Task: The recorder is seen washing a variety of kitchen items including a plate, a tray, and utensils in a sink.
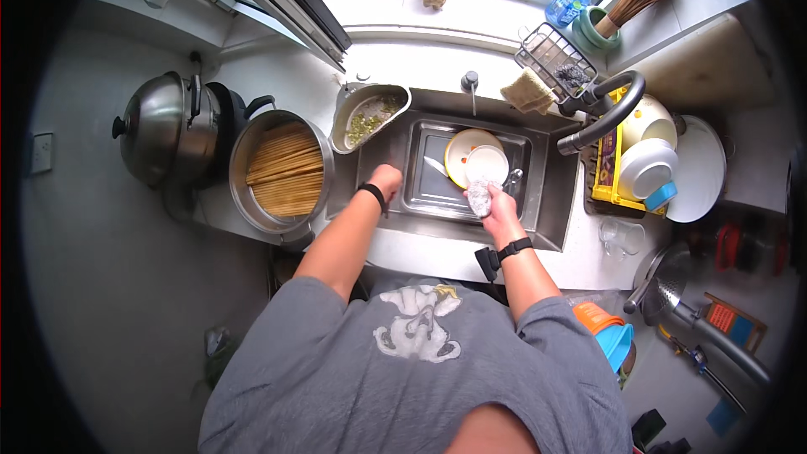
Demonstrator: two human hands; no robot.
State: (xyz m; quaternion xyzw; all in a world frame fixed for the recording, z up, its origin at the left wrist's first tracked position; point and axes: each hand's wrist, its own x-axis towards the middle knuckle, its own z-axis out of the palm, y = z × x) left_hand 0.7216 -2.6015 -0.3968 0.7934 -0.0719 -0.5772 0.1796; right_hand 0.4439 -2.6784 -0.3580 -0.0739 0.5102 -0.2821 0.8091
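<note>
My right hand (499,207) holds a whitish, mottled scrubbing pad (480,198) over the front part of the steel sink (555,202). Just beyond the pad, a small white bowl (487,162) rests on a yellow-rimmed plate (456,145), inside a rectangular tray (435,209) in the sink. A knife (435,165) lies at the plate's left and a metal spoon (516,175) at its right. My left hand (386,179) is curled over the sink's left side, apart from the dishes; whether something thin is in it cannot be made out.
A pot of wooden chopsticks (287,170) stands left of the sink, beside a domed steel pot (157,129). A corner strainer (372,120) holds green scraps. The curved faucet (605,120), a yellow dish rack (608,164) with bowls, and glasses (621,236) are at the right.
</note>
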